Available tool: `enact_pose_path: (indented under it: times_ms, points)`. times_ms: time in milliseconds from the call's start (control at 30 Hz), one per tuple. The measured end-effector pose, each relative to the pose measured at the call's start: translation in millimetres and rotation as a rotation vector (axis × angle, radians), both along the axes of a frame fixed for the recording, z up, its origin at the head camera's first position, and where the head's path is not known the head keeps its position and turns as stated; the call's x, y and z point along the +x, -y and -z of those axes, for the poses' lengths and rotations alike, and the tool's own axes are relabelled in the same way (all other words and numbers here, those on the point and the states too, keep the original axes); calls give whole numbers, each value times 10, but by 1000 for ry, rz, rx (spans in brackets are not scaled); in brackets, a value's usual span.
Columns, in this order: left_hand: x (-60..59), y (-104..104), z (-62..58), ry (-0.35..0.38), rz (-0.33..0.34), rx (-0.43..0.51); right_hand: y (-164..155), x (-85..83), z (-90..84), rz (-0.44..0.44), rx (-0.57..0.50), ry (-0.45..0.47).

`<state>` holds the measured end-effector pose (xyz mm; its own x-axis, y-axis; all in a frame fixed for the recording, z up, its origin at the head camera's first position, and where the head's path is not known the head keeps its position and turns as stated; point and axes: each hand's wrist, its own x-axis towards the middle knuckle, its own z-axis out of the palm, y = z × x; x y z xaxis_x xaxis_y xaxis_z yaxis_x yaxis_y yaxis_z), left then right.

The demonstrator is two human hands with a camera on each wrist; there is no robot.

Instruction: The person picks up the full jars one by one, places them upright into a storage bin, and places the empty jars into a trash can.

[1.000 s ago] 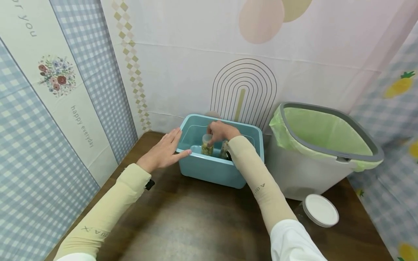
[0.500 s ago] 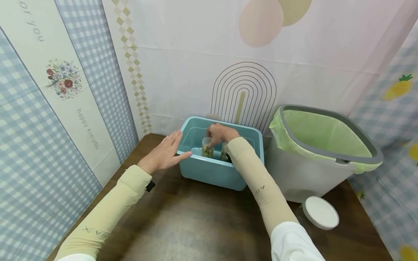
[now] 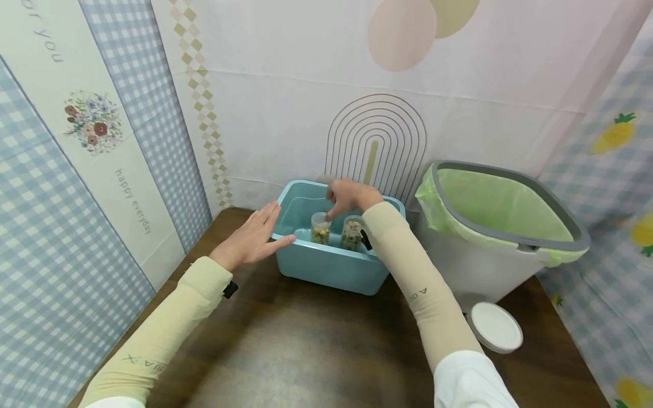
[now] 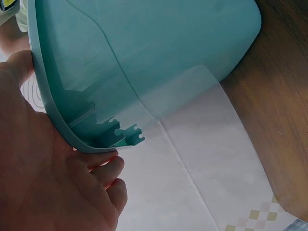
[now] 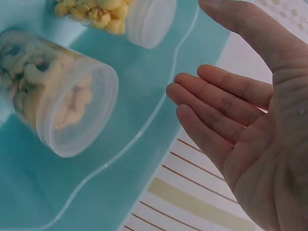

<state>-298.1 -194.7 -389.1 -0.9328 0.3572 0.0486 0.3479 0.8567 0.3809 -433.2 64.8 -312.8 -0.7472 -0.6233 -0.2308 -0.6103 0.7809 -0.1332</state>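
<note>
A light blue plastic bin (image 3: 331, 270) stands on the table against the back curtain. Inside it are two clear jars with translucent lids, side by side. The left jar (image 3: 320, 228) has yellow, popcorn-like pieces in it; the other jar (image 5: 48, 82) contains cashew-like nuts. Above the jars hovers my right hand (image 3: 353, 195), holding nothing; its fingers are apart from both lids in the right wrist view. My left hand (image 3: 249, 237) rests against the bin's left front corner, fingers extended and thumb along the rim (image 4: 48, 103).
To the right stands a white trash bin (image 3: 466, 272) with a grey rim and green liner. A white-lidded container (image 3: 495, 327) sits before it on the dark wooden table (image 3: 306, 351). Curtains close off the back and both sides.
My right hand has let go of the popcorn-like jar and lifted up and to the right, leaving both jars on the bin's floor. My left hand stays at the bin's corner.
</note>
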Motion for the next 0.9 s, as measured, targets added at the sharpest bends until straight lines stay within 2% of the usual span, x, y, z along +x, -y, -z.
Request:
enact_pose_path:
  times_ms: [200,400,700,900]
  points:
    - [-17,-7,12,-3,5,-6,-95,139,-149,6,0,2]
    - [-24,1,11,-14,14,-18,-202,368,-311,41,1,7]
    - [-21,70,-14,-8,32,-21,-325,798,-574,96,34,-7]
    - [-15,78,6,-8,44,-23,-473,1199,-706,110,45,-40]
